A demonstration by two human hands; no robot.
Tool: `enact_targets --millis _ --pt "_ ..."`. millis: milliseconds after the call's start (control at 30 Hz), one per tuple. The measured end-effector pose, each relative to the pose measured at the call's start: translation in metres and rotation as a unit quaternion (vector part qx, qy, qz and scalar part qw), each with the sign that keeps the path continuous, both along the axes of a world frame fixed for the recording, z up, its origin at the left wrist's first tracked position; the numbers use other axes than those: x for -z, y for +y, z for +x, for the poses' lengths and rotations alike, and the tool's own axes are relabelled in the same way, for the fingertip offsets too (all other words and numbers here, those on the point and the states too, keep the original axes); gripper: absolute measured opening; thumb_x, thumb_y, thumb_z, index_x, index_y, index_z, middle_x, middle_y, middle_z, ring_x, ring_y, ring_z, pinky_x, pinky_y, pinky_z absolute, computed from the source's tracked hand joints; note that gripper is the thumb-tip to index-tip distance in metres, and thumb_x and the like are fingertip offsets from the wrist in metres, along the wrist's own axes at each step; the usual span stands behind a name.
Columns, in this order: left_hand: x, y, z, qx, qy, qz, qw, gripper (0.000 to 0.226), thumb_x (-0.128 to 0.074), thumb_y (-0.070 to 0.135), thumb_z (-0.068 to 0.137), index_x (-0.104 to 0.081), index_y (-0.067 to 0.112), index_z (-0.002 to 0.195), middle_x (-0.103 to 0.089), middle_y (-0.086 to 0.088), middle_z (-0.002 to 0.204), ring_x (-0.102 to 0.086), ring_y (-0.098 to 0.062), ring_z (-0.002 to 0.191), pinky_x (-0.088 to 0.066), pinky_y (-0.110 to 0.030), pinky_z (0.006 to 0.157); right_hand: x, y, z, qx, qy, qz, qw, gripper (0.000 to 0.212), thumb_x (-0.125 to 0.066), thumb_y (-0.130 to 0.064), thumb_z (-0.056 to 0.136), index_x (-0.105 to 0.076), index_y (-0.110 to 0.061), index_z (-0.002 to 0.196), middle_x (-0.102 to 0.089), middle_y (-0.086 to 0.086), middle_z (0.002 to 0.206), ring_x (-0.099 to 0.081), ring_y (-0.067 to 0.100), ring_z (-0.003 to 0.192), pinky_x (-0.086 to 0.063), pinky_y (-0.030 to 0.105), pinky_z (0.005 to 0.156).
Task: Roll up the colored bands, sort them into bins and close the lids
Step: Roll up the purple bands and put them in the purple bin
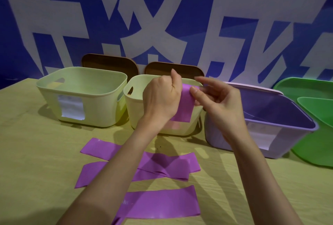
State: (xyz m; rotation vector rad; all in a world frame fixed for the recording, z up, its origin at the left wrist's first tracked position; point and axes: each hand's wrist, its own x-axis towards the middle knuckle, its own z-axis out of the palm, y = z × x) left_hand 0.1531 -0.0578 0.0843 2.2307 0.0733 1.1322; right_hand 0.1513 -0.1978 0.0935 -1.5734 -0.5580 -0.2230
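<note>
Flat purple rubber bands lie nearest me on the yellow-green tablecloth. Above the pale cream plastic bin, my left hand grips one purple band while my right hand's fingertips pinch its top edge. I'm rolling it; next I should wind tighter, then drop it into the lilac plastic bin.

Rear wall: deep blue surface bearing very large white block characters, cropped at the top and at both sides. Table: flat top under a yellowish-tan cloth with fine creases and a woven texture; its far edge meets the wall. Lighting: from above and in front, producing soft dark shadows on the cloth.
</note>
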Motion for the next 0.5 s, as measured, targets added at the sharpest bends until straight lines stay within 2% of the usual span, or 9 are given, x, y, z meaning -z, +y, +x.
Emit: enact_targets --millis 67,200,333,433,500 --pt "-0.0011 0.0002 0.0004 -0.003 0.034 -0.025 0.999 0.050 -0.030 0.032 0.104 -0.044 0.023 0.056 -0.045 0.009 0.053 -0.048 -0.008 0.051 -0.035 -0.006 0.048 0.0004 0.0004 0.0003 0.005 -0.028 -0.027 0.999 0.027 -0.073 -0.011 0.083 -0.067 -0.012 0.109 -0.070 0.004 0.097 -0.068 0.015 0.085 -0.056 0.022 0.075" --pt "-0.0026 -0.0006 0.0003 -0.013 0.059 -0.034 0.998 0.051 -0.031 0.034 0.103 -0.044 0.023 0.055 -0.045 0.008 0.054 -0.047 -0.009 0.051 -0.034 -0.008 0.045 0.0023 -0.0003 0.0022 0.008 -0.044 -0.037 0.998 0.020 -0.073 -0.006 0.082 -0.071 -0.012 0.101 -0.071 0.007 0.094 -0.068 0.021 0.086 -0.058 0.029 0.080" --pt "-0.0016 -0.0017 -0.0017 -0.047 0.019 0.050 0.997 0.048 -0.031 0.038 0.103 -0.046 0.022 0.060 -0.044 0.010 0.054 -0.043 -0.005 0.049 -0.025 -0.017 0.045 0.0051 0.0015 0.0052 0.024 -0.017 -0.024 0.999 0.015 -0.072 -0.008 0.083 -0.073 -0.011 0.098 -0.073 0.004 0.086 -0.070 0.016 0.078 -0.056 0.023 0.071" --pt "0.0000 -0.0009 -0.0017 -0.046 -0.027 0.097 0.994 0.042 -0.033 0.036 0.102 -0.049 0.021 0.066 -0.045 0.009 0.058 -0.036 -0.001 0.047 -0.021 -0.016 0.046 0.0045 0.0004 0.0055 0.025 0.013 0.000 1.000 0.012 -0.070 -0.013 0.086 -0.074 -0.008 0.096 -0.073 0.000 0.079 -0.067 0.008 0.068 -0.050 0.016 0.062" --pt "0.0009 -0.0009 -0.0009 -0.034 -0.036 0.090 0.995 0.042 -0.033 0.033 0.102 -0.047 0.021 0.064 -0.039 0.011 0.052 -0.036 0.001 0.045 -0.022 -0.015 0.045 0.0034 -0.0015 0.0049 0.019 0.024 0.010 0.999 0.012 -0.068 -0.016 0.087 -0.074 -0.011 0.095 -0.072 0.000 0.076 -0.065 0.009 0.066 -0.050 0.015 0.060"
